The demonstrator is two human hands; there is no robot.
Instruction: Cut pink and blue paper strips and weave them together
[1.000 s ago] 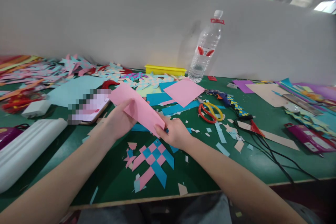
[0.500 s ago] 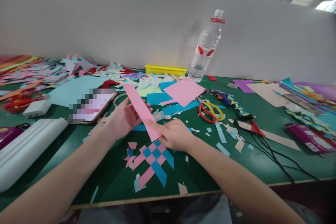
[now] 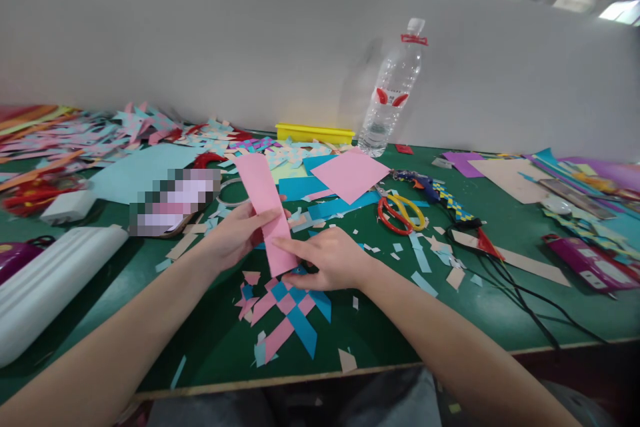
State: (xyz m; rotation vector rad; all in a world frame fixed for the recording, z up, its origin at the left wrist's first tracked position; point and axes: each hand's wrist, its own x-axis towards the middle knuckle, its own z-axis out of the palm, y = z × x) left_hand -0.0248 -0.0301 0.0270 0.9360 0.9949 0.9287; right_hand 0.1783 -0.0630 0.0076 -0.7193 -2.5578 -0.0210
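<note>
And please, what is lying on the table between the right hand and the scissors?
The head view shows a few small, pale paper scraps scattered on the green table between the right hand and the scissors.

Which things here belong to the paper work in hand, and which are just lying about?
Probably in the work:
pink strip, held by left hand, touched by right hand
pink-and-blue woven paper
pink sheet
scissors

Apparently just lying about:
phone
water bottle
white plug
</note>
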